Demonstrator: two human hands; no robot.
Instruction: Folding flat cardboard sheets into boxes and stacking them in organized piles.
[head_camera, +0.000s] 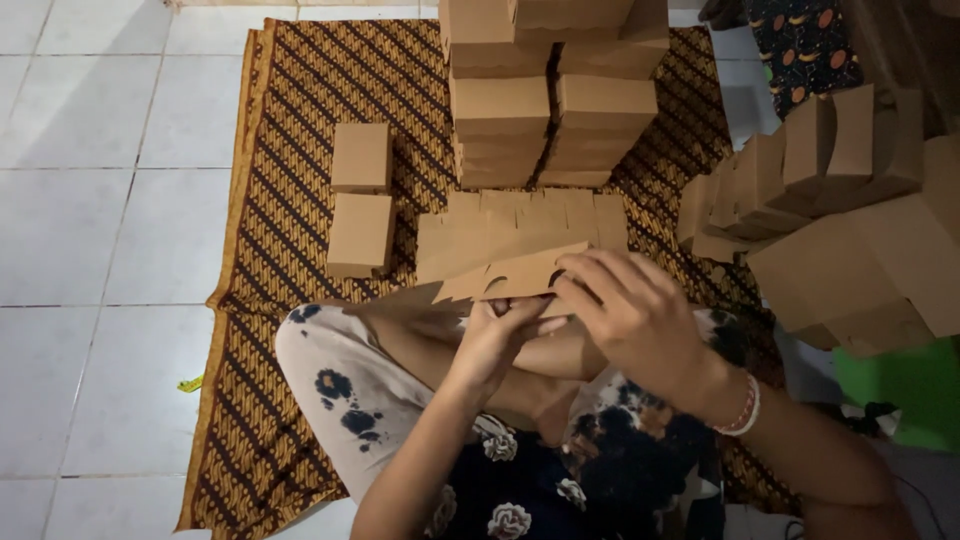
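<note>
Closest to the camera are the person's own forearms and folded legs in a white garment with dark floral blotches (350, 400); the person sits cross-legged on a brown patterned cloth (290, 90) spread over white floor tiles (90, 150). Just above the knees, both hands meet on a flat die-cut cardboard blank (500, 275). The left hand (495, 335) pinches its lower edge from beneath, fingers closed on the card. The right hand (635, 310), a beaded bracelet (745, 410) at its wrist, curls over the blank's right end and presses it, fingers closed on the card too. The blank looks partly folded, though the dim light and the covering hands make it hard to tell which flaps are already turned.

As to progress, much seems done: a tall stack of finished boxes (550, 90) stands straight ahead, and two single boxes (360, 195) lie to its left on the cloth. A pile of flat blanks (520, 225) lies just beyond the hands, so more appear to remain. To the right, a loose heap of boxes (830, 210) crowds near the right arm, with a green object (905, 385) below it. Nothing lies between the hands and the blanks.
</note>
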